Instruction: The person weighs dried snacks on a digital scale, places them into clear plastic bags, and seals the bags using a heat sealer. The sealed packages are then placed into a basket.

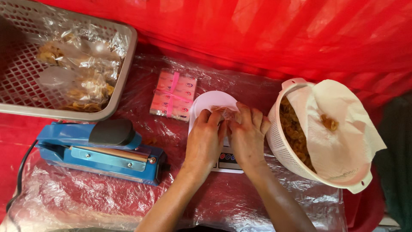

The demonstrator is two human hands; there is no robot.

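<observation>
Both hands meet over a small white kitchen scale (210,102) in the middle of the table. My left hand (205,141) and my right hand (248,136) pinch a small clear plastic bag of fried snacks (225,113) that rests on the scale's round plate. The fingers cover most of the bag. To the right stands a white colander (281,148) with golden fried snacks (294,131), lined with white paper (339,124).
A blue heat sealer (101,148) with a black handle lies at the left. Behind it, a grey plastic basket (122,73) holds several filled clear bags. A pink bundle of labels tied with ribbon (174,94) lies by the scale. Clear plastic sheeting covers the red table.
</observation>
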